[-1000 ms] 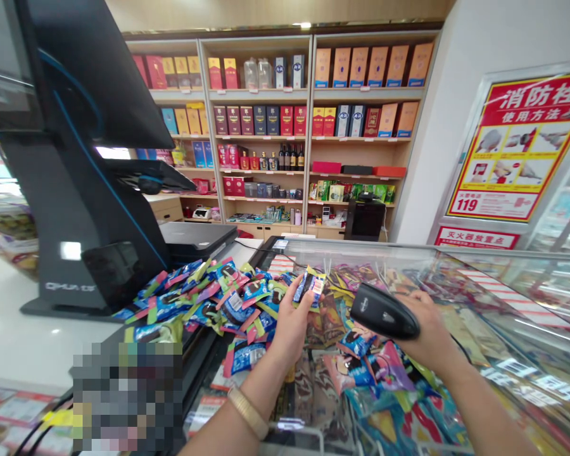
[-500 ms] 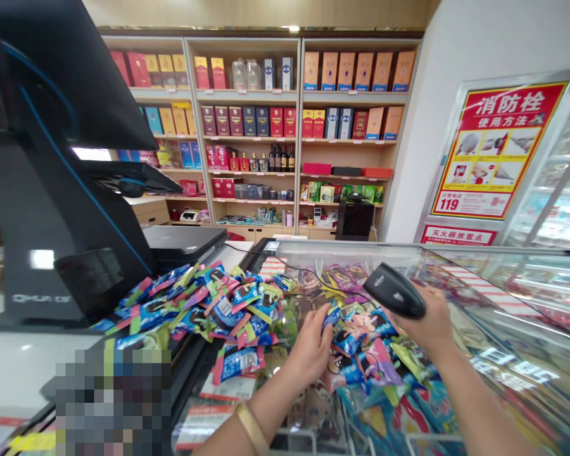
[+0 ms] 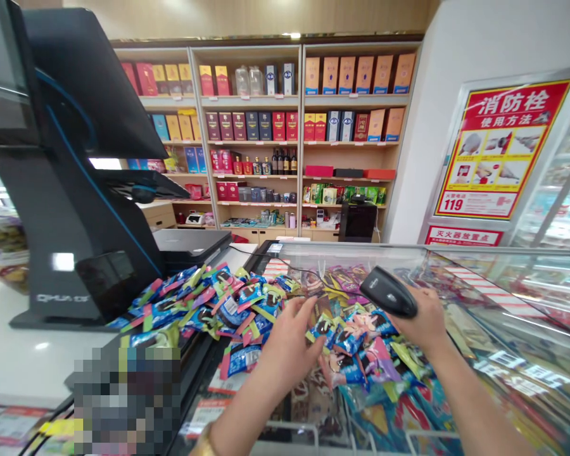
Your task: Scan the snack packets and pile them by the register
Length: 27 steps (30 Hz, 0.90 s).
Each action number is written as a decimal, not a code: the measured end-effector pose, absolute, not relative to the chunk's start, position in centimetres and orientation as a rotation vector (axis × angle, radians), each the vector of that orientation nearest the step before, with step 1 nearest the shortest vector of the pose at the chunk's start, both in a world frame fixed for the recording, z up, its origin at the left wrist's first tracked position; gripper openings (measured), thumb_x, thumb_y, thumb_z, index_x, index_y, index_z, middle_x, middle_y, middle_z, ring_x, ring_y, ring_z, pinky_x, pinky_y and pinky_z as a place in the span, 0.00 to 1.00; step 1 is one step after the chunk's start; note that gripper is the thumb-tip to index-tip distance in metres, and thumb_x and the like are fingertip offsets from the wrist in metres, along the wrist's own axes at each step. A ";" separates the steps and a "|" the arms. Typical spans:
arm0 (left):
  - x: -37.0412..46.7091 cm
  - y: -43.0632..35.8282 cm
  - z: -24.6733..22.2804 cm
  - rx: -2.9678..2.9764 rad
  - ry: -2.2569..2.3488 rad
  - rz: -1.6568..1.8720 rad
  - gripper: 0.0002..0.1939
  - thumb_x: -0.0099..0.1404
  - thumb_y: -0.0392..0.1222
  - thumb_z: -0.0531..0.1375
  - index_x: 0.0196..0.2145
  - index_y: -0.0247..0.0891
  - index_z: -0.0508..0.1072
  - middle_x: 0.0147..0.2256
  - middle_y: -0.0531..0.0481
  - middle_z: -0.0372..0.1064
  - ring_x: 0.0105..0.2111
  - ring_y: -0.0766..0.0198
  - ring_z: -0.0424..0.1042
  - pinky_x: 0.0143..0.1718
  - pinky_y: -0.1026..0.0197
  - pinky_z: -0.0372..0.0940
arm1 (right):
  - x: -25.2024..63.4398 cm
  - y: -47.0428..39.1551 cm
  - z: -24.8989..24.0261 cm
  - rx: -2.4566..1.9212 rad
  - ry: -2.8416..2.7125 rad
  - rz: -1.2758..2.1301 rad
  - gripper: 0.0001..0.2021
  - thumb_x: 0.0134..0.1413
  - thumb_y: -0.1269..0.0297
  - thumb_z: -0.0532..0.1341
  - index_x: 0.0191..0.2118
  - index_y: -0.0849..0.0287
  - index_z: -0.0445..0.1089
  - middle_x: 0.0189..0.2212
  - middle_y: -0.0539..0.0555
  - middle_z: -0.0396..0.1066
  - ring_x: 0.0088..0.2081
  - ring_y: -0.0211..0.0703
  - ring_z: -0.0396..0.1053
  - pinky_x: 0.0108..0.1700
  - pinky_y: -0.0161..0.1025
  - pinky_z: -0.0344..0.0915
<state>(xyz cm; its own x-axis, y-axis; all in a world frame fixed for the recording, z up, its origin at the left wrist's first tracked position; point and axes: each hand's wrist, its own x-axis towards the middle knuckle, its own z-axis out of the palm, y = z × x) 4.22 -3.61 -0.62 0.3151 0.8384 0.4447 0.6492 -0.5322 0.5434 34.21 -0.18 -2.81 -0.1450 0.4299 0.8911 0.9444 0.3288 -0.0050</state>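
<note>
My right hand [image 3: 422,316] is wrapped round a black handheld barcode scanner [image 3: 388,292], its head pointing up and left above the glass. Fingers spread, my left hand [image 3: 292,335] hovers between two groups of small snack packets and appears to hold nothing. Right of it lies a loose group of blue, pink and green packets [image 3: 351,335], under the scanner. To its left spreads a larger heap of similar packets [image 3: 228,310], reaching toward the till. A cable [image 3: 308,272] trails from the scanner across the glass.
The packets rest on a glass-topped freezer [image 3: 456,304] with frozen goods inside. A black till [image 3: 85,209] stands on the white counter at left, beside a flat dark box [image 3: 190,240]. Shelves [image 3: 251,98] of boxed bottles line the back; a red fire-hydrant sign [image 3: 503,152] hangs at right.
My left hand has moved left and spread its fingers, away from a packet by the right-hand group. The scanner has shifted slightly left in my right hand. The view has turned a little left.
</note>
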 end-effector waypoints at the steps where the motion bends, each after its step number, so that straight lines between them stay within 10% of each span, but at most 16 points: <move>1: 2.8 -4.0 -0.2 2.304 1.425 1.029 0.30 0.57 0.39 0.60 0.58 0.42 0.64 0.54 0.41 0.63 0.53 0.53 0.67 0.55 0.50 0.62 | 34.2 -0.2 -2.8 -1.239 -1.734 -0.752 0.09 0.47 0.56 0.61 0.32 0.56 0.70 0.31 0.54 0.76 0.31 0.45 0.71 0.38 0.41 0.59; 18: -7.1 -7.3 -3.7 2.268 1.964 0.534 0.06 0.53 0.41 0.58 0.26 0.41 0.63 0.32 0.48 0.71 0.37 0.54 0.70 0.39 0.56 0.61 | 32.7 0.3 -3.4 -1.239 -1.780 -0.613 0.09 0.46 0.62 0.59 0.34 0.57 0.71 0.33 0.54 0.77 0.34 0.46 0.72 0.39 0.40 0.56; 27: -4.9 -8.0 -3.4 1.962 1.533 1.203 0.22 0.49 0.40 0.60 0.44 0.41 0.65 0.40 0.48 0.72 0.36 0.57 0.75 0.35 0.59 0.70 | 32.3 -0.2 -2.8 -1.264 -1.791 -0.572 0.06 0.44 0.63 0.58 0.30 0.56 0.69 0.31 0.53 0.75 0.32 0.44 0.70 0.39 0.40 0.55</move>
<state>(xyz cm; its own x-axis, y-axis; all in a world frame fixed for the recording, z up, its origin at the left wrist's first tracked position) -4.89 -8.01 -3.37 0.0415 0.9189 0.3922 0.5991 -0.3370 0.7263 32.29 -0.21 -2.81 -0.1299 0.5298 0.8381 0.9173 0.3850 -0.1012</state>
